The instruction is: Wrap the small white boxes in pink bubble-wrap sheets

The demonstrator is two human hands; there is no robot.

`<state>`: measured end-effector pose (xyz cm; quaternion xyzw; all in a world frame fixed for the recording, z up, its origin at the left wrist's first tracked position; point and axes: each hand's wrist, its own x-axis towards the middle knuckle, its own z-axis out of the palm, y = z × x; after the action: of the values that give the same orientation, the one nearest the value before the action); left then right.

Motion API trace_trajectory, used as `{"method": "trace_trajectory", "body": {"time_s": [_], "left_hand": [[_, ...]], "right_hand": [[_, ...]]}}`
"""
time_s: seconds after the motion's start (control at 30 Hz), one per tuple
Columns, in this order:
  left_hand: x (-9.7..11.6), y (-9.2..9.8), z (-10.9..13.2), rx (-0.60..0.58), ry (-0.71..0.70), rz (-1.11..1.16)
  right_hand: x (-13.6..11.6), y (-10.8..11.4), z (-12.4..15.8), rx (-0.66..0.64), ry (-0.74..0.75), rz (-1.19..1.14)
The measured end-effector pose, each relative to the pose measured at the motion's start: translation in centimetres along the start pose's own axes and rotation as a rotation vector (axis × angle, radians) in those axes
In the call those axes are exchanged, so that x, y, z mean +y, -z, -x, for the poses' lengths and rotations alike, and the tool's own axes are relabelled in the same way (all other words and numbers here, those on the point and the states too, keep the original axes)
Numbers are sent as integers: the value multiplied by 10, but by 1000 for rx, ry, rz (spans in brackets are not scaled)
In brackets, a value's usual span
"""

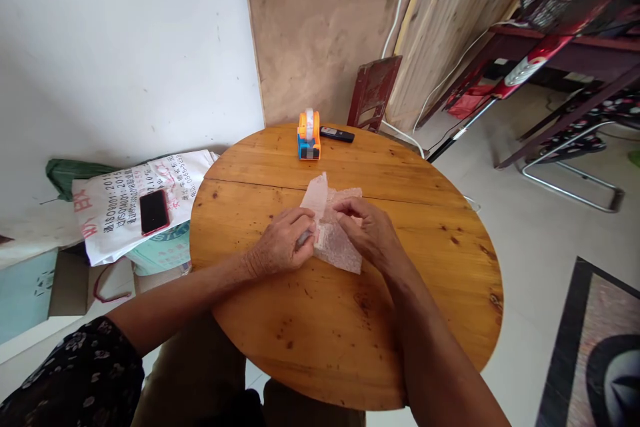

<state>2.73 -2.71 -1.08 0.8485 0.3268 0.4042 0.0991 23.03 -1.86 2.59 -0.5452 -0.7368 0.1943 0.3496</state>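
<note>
A sheet of clear, pinkish bubble wrap [341, 250] lies partly folded on the round wooden table, one flap standing up towards the far side. My left hand [286, 240] is closed at its left edge, fingers curled round the wrap. A small greyish patch shows between the thumb and fingers; whether it is wrap or something inside it, I cannot tell. From the right, my right hand [369, 228] pinches the upper part of the wrap between thumb and forefinger. Beyond the hands stands an orange and blue tape dispenser [309, 137] with a roll of clear tape.
Next to the dispenser lies a slim black device [337, 134] on the wooden table [325, 340]. A phone [155, 211] rests on a white printed sack [120, 213] at the left. Behind the table are a dark red chair [373, 90] and a wall.
</note>
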Motion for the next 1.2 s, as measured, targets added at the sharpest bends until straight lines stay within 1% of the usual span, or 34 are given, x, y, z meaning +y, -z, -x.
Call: {"method": "trace_trajectory", "body": {"time_s": [0.07, 0.13, 0.2, 0.23, 0.3, 0.37, 0.43, 0.47, 0.63, 0.77, 0.83, 0.93, 1.1, 1.2], "left_hand": [[1, -1, 3, 4, 25, 28], [2, -2, 5, -13, 25, 42], [2, -3, 6, -23, 21, 41], [2, -4, 6, -22, 21, 32], [2, -5, 7, -23, 26, 8], [3, -5, 7, -39, 22, -15], [3, -5, 6, -65, 1, -23], [2, -5, 5, -74, -10, -22], [-1, -4, 3, -70, -19, -11], [-2, -3, 2, -80, -27, -15], [-2, -3, 1, -97, -23, -1], [-2, -2, 1, -116, -6, 22], [-3, -3, 0, -140, 22, 34], [-4, -4, 0, -134, 15, 40]], "right_hand": [[-3, 8, 0, -31, 7, -73], [-7, 13, 1, -135, 57, -99], [-9, 13, 2, -248, 106, -76], [-10, 12, 3, -281, 117, -61], [-8, 10, 3, -274, 117, -50], [-4, 11, 2, -215, 95, -49], [1, 15, -1, -162, 42, -6], [3, 18, -2, -158, 0, 40], [6, 38, 3, -265, -239, 308], [4, 47, 20, -286, -327, 289], [3, 44, 30, -274, -386, 277], [3, 28, 39, -211, -451, 273], [5, -4, 38, -11, -433, 241], [4, -13, 37, 14, -436, 222]]}}
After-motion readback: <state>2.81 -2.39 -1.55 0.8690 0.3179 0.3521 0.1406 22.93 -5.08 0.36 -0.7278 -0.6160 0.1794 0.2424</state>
